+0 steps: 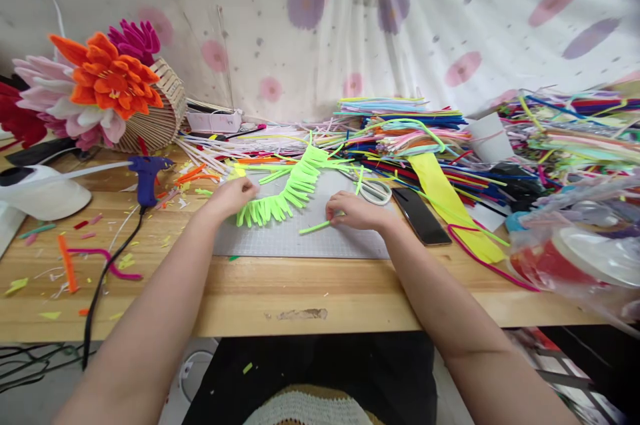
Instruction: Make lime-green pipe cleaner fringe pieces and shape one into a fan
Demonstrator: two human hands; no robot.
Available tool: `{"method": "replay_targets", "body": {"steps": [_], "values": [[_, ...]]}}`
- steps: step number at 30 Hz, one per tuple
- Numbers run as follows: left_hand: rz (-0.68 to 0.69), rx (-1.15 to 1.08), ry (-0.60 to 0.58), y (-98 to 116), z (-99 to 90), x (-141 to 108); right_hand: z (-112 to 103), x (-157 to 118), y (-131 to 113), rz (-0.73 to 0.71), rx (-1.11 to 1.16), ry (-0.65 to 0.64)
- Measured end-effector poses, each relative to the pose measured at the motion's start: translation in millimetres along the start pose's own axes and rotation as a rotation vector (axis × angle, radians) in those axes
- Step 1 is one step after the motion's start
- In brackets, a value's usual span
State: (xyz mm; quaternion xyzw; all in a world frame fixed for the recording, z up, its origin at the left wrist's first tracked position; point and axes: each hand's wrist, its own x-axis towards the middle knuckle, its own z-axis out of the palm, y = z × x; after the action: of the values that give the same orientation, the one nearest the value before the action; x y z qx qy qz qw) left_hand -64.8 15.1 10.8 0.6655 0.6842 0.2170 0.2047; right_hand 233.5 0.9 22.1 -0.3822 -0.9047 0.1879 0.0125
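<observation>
A fringed strip of lime-green pipe cleaner pieces curves across the grey cutting mat. At its left end is my left hand, fingers curled together near the fringe; whether they grip it is hidden. My right hand is closed on a short green pipe cleaner, which points left over the mat. Scissors with pale handles lie just beyond my right hand. More loose green pieces rest behind the fringe.
A purple glue gun with a black cord stands at left, near scraps and a white device. Fuzzy flowers fill the back left. Right of the mat are a phone, a yellow strip and pipe cleaner bundles.
</observation>
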Motion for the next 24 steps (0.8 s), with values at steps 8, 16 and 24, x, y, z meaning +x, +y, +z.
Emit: {"method": "replay_targets", "body": {"steps": [8,16,24], "values": [[0.113,0.331,-0.302,14,-5.2,-10,31,26,-22,0.154,0.059,0.419],[-0.086,-0.485,-0.010,29,14.0,-15,42,24,-9,0.312,0.138,0.614],[-0.120,-0.633,0.528,37,54.3,-12,39,28,-38,0.255,0.611,0.551]]}}
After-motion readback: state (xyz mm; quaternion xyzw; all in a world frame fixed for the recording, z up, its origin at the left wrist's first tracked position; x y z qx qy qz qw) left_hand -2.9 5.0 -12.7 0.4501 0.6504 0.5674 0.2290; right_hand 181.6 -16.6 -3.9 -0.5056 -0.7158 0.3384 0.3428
